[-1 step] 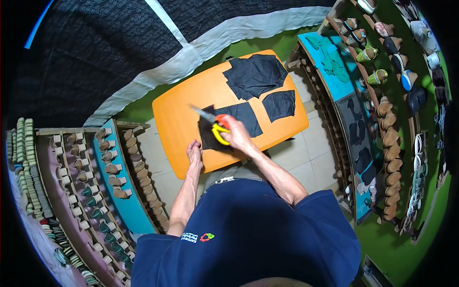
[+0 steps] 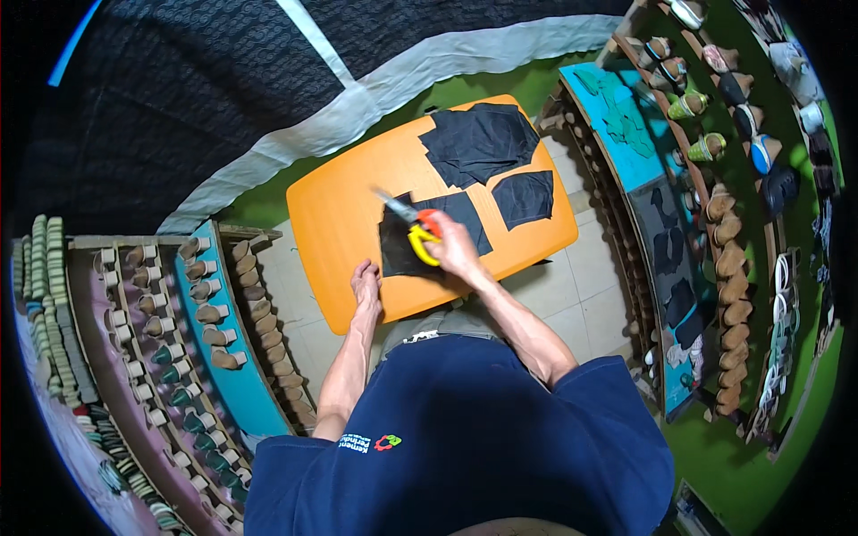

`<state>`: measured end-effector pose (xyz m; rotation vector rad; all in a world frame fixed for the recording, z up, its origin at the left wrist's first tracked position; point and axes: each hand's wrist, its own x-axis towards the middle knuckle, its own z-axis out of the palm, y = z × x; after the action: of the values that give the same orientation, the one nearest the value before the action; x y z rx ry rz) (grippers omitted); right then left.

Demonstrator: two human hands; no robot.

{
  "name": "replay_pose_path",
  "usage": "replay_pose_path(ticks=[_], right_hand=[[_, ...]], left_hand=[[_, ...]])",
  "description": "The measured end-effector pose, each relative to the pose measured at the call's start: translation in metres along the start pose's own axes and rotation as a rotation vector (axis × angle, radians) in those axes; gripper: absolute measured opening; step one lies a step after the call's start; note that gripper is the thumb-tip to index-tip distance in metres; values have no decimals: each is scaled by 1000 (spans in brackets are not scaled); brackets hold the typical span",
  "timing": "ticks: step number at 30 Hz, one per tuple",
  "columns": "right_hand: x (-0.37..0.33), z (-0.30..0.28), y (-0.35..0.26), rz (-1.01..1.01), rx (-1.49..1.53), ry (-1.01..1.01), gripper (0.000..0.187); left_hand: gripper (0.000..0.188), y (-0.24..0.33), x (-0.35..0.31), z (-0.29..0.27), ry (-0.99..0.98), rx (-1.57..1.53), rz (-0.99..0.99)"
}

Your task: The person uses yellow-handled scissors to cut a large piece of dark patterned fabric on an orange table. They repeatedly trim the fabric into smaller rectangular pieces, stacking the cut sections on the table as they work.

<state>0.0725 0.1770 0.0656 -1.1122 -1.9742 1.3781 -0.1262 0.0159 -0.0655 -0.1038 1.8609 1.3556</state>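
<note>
An orange bench [image 2: 335, 214] with rounded corners stands in the middle of the room on a floor [image 2: 617, 313] of pale square tiles. Behind it hangs a dark patterned curtain [image 2: 179, 107] with a broad white border [image 2: 268, 161] along its lower edge, and green wall [image 2: 572, 58] shows beneath. Wooden racks holding rows of brown shoe lasts line both sides, the left with a turquoise board [image 2: 252, 393], the right beside a long turquoise-topped shelf [image 2: 636, 170]. Light is brightest around the bench; toward the dark, bending rim, details are hard to make out.
</note>
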Motion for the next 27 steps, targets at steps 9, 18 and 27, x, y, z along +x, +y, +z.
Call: replay_pose_path(ticks=[9,18,27], right_hand=[[0,-30,117,252,-485,351,57],[2,-3,133,343,-234,344,57],[-8,-4,123,332,-378,321,51]], left_hand=[[56,15,-13,72,-45,214,73],[62,31,-8,96,-71,326,-26],[49,17,-25,111,36,314,135]])
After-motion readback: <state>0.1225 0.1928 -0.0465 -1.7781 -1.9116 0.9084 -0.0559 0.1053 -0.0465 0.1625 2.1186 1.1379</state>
